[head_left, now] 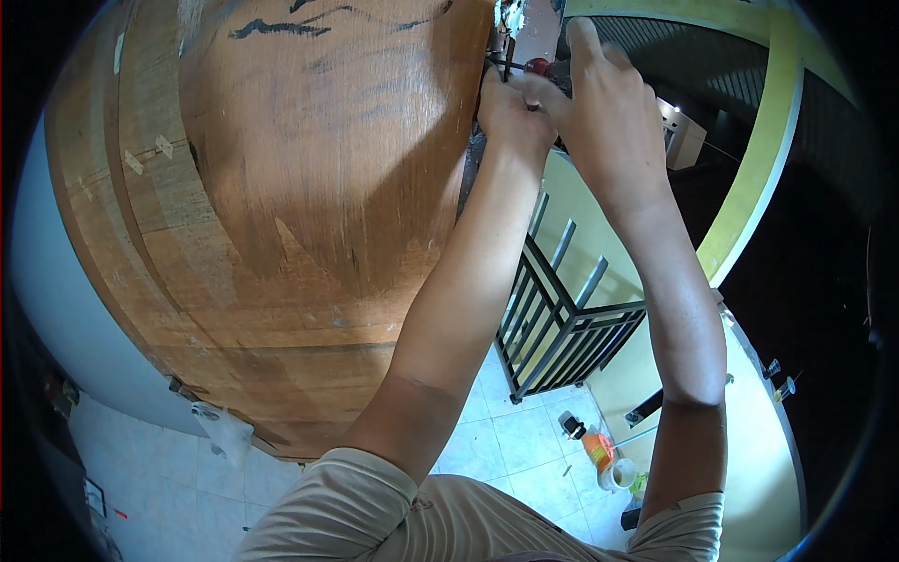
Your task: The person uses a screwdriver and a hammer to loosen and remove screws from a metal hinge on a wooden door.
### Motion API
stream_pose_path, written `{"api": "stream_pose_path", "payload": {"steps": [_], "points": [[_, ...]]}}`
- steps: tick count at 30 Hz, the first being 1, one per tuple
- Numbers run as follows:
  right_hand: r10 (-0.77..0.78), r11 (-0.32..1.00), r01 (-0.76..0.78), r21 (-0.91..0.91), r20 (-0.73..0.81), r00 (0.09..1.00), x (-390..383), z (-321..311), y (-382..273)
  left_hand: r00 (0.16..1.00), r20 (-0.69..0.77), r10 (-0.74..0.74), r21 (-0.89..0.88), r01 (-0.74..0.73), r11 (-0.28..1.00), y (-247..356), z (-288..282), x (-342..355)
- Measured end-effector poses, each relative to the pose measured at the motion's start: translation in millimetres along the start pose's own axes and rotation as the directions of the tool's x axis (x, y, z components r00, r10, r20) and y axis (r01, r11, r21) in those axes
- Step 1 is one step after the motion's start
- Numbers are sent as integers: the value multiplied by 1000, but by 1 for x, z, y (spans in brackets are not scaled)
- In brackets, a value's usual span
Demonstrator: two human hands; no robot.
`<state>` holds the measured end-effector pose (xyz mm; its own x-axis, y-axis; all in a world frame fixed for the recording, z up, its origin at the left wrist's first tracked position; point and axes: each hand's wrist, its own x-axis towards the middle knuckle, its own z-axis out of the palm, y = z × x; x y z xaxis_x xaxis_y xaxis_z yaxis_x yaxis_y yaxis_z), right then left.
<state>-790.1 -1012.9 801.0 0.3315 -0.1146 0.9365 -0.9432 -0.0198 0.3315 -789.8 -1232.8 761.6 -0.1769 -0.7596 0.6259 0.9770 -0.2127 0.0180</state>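
A wooden door [309, 178] with worn, peeling brown veneer fills the left and middle of the head view. At its upper right edge, my left hand [513, 114] is raised with its fingers curled in at the edge. What those fingers pinch is hidden. My right hand [613, 122] is closed around the handle of a screwdriver [537, 66], just right of my left hand. The handle's reddish end shows, and its thin dark shaft points left to the door's edge. White, ragged material [510, 17] shows on the edge above the shaft.
Beyond my arms stands a black metal rack [571, 323] with slatted sides. An orange bottle [597, 451] and a white cup [618, 475] are on the tiled floor [506, 440]. A yellow-green frame [749, 197] curves at the right. A translucent bag [223, 431] hangs by the door's lower left.
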Motion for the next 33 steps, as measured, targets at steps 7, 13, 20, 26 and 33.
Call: {"api": "stream_pose_path", "payload": {"steps": [7, 13, 20, 26, 33], "points": [[-443, 892, 426, -150, -111, 890, 3, -6, 1, 996, 15, -90, -80, 91, 993, -1, 30, -21], [-212, 973, 183, 142, 229, 950, 4, -28, 0, 989, -85, -124, -128, 112, 985, 4, 57, -40], [150, 986, -167, -1, 442, 884, 3, -21, -20, 974, -216, -63, -133, 34, 990, 9, 61, -44], [-149, 989, 146, 26, 148, 978, -10, -7, -12, 958, -287, 2, -101, -32, 994, 8, 62, -47], [-223, 967, 206, 148, 106, 969, -11, -14, -7, 970, -244, 20, -68, -38, 997, 1, 63, -46]]}}
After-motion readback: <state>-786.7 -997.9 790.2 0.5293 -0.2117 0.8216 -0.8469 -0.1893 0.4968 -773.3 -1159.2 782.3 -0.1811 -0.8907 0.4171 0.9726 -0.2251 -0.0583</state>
